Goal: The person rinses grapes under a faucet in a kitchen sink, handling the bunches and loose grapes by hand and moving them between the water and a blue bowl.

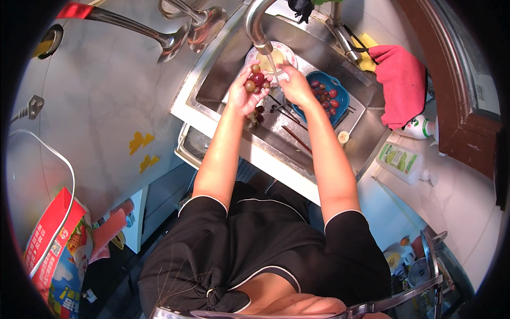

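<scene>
Several red and greenish grapes (pixel 258 79) rest in my left hand (pixel 243 95), which is palm up over the steel sink with its fingers curled around them. Beside the water stream (pixel 273 63) from the faucet (pixel 257 28) is my right hand (pixel 297 85), thumb and forefinger apart. I see nothing between them, though its palm is hidden. A floral-rimmed bowl (pixel 292 52) lies beyond both hands, partly covered by them. Right of my right hand stands a blue basket (pixel 342 91) with red grapes (pixel 332 93) in it. A grape stem (pixel 253 119) with dark grapes lies below my left hand.
Chopsticks (pixel 297 139) lie in the sink (pixel 275 153). Ladles (pixel 171 42) are at the upper left. A red cloth (pixel 400 81) hangs at the right, near a white bottle (pixel 416 127) and a clear bottle with a green label (pixel 402 161).
</scene>
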Action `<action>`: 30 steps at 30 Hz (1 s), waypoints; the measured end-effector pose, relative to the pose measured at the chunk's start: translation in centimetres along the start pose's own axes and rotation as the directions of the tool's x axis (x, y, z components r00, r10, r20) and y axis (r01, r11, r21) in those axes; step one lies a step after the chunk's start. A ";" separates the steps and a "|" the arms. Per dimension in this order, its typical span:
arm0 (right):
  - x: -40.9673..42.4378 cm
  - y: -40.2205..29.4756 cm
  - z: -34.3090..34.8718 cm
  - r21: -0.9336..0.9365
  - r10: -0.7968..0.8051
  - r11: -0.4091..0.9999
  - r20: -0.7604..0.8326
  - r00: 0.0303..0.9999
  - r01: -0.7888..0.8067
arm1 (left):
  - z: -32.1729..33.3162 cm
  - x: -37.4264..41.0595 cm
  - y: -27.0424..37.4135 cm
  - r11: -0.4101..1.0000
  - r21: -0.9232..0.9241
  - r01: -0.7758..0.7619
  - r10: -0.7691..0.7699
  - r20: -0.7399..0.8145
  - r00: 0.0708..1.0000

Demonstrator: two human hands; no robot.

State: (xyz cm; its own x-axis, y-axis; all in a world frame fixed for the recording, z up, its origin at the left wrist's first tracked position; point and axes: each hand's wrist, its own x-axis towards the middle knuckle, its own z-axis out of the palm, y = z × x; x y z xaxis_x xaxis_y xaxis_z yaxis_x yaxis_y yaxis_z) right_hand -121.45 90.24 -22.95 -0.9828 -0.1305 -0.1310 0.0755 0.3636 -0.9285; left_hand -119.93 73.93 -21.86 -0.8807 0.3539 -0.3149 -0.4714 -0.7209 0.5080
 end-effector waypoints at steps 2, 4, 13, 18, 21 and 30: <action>0.7 -0.1 1.8 0.406 0.002 0.912 -0.141 0.990 0.056 | 1.2 0.9 -0.6 0.998 -0.064 0.006 -0.007 -0.017 1.000; 1.3 -0.4 3.2 0.444 -0.118 0.863 -0.286 0.951 0.240 | 3.0 2.1 -1.9 0.994 -0.045 -0.095 0.092 -0.053 0.994; 1.8 -2.5 5.2 0.487 -0.039 0.848 -0.339 0.940 0.211 | 3.1 3.9 -2.5 0.974 0.110 -0.198 0.210 -0.117 0.971; 2.5 -3.4 5.4 0.284 -0.165 0.917 -0.371 0.914 0.281 | 3.6 3.8 -1.7 0.935 -0.158 -0.318 0.309 -0.081 0.948; 2.3 -4.0 4.9 0.725 0.168 0.664 -0.386 0.907 0.185 | 4.6 3.4 -1.9 0.975 0.064 -0.214 0.222 -0.163 0.961; 3.0 -2.4 4.3 0.794 0.248 0.507 -0.507 0.825 0.335 | 3.9 4.1 -2.6 0.901 0.379 -0.212 0.207 0.053 0.977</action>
State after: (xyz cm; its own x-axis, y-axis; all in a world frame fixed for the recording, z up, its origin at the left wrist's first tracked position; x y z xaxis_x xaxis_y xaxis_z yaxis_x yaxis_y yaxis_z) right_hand -123.81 85.00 -22.66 -0.8781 0.4502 -0.1622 -0.1574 -0.5917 -0.7906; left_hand -122.49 79.57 -21.38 -0.9605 0.2279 -0.1598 -0.2561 -0.4988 0.8280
